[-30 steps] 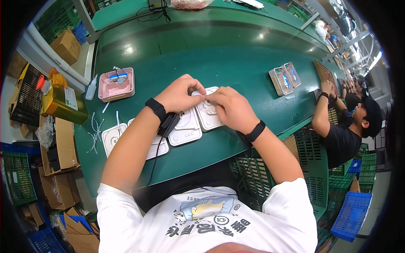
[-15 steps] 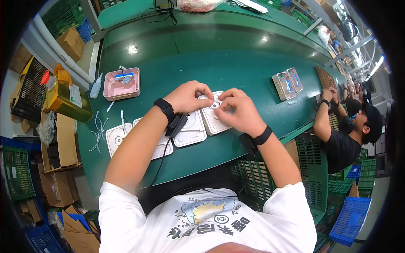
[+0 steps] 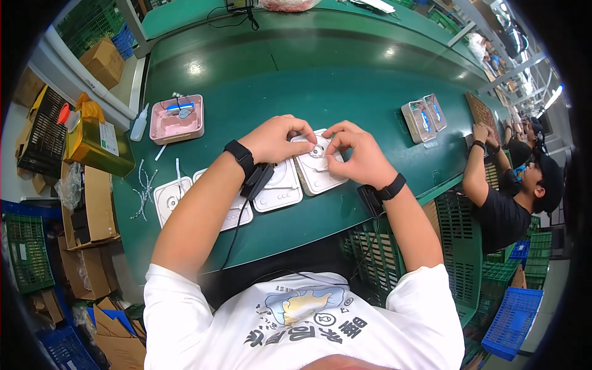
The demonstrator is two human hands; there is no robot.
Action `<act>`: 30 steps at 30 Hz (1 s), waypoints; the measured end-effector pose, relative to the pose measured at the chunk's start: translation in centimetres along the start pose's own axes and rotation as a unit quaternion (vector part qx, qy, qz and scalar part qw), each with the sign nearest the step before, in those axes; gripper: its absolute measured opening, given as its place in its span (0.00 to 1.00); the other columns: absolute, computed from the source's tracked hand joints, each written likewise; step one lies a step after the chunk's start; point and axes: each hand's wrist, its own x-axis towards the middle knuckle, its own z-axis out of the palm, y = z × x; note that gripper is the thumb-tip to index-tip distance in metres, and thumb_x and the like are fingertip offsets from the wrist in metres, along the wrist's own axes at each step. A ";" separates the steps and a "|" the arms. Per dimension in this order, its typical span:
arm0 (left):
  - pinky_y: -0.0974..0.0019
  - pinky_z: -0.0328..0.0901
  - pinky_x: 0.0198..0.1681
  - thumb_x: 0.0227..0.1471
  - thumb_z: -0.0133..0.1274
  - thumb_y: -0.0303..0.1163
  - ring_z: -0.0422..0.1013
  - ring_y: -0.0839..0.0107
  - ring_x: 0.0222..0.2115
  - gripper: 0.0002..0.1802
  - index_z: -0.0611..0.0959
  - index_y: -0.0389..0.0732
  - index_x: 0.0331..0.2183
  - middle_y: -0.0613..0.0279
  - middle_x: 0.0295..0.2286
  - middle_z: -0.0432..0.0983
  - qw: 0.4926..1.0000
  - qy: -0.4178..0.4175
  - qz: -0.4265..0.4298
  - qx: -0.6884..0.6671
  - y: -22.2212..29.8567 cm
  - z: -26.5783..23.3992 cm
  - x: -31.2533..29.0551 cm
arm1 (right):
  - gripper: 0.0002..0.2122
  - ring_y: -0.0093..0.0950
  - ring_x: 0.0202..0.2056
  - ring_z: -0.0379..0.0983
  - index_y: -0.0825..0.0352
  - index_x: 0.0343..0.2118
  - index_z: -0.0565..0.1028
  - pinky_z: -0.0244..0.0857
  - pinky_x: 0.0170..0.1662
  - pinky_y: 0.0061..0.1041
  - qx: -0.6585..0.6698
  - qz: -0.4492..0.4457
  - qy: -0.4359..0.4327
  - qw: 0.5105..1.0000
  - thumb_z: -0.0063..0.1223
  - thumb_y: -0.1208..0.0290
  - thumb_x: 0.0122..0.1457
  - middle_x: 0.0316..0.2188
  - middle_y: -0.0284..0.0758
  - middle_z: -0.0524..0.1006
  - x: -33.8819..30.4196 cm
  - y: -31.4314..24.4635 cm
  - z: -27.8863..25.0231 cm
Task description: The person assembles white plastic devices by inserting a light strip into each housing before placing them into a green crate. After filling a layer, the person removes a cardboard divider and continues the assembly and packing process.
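In front of me several white square plastic covers, each with a round hub, lie in a row on the green bench; the rightmost white cover (image 3: pixel 320 180) is between my hands. My left hand (image 3: pixel 285 140) bends over its upper left part, thumb and forefinger closed together beside the round hub (image 3: pixel 317 152). On the hub's other side is my right hand (image 3: pixel 356 154), its thumb and fingertips curled together just above the cover. Whatever either pinch holds is too small or hidden to make out. My left forearm partly covers the other white covers (image 3: pixel 277 196).
A pink box (image 3: pixel 200 126) with a blue battery and wires stands at the left, near a squeeze bottle (image 3: pixel 139 126), a yellow-green can (image 3: pixel 92 151) and white cord pieces (image 3: pixel 145 191). Further right are open light boxes (image 3: pixel 411 126). A co-worker (image 3: pixel 502 203) sits at the right.
My right hand has shifted slightly right, and its fingers are curled closer together. The left hand stays beside the hub, nearly unmoved.
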 end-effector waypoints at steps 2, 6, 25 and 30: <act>0.58 0.72 0.52 0.61 0.69 0.41 0.76 0.63 0.45 0.14 0.92 0.48 0.46 0.58 0.42 0.81 1.000 0.001 0.006 0.010 0.1 -0.1 -0.2 | 0.06 0.28 0.50 0.81 0.66 0.34 0.86 0.78 0.50 0.30 0.004 -0.005 0.000 1.000 0.71 0.75 0.54 0.53 0.38 0.80 0.0 0.2 0.2; 0.57 0.72 0.52 0.60 0.70 0.42 0.76 0.62 0.45 0.15 0.91 0.48 0.46 0.58 0.41 0.82 0.999 0.012 0.031 0.032 0.1 0.2 -0.2 | 0.05 0.28 0.49 0.81 0.66 0.33 0.85 0.78 0.49 0.28 0.012 -0.007 0.007 1.000 0.71 0.75 0.54 0.54 0.38 0.80 0.0 0.2 0.5; 0.64 0.71 0.49 0.52 0.78 0.39 0.76 0.68 0.43 0.23 0.84 0.41 0.43 0.61 0.42 0.80 0.987 -0.070 -0.139 -0.040 1.3 0.8 2.1 | 0.07 0.20 0.49 0.80 0.63 0.36 0.84 0.75 0.40 0.21 0.073 0.004 -0.007 0.997 0.71 0.73 0.55 0.61 0.39 0.81 0.8 2.5 0.5; 0.58 0.77 0.43 0.50 0.76 0.41 0.81 0.65 0.38 0.25 0.85 0.40 0.46 0.58 0.41 0.84 0.985 -0.055 -0.160 -0.034 2.1 0.8 2.4 | 0.08 0.20 0.46 0.80 0.64 0.36 0.84 0.75 0.38 0.21 0.073 0.004 -0.020 0.997 0.72 0.72 0.55 0.58 0.38 0.81 1.1 2.2 0.2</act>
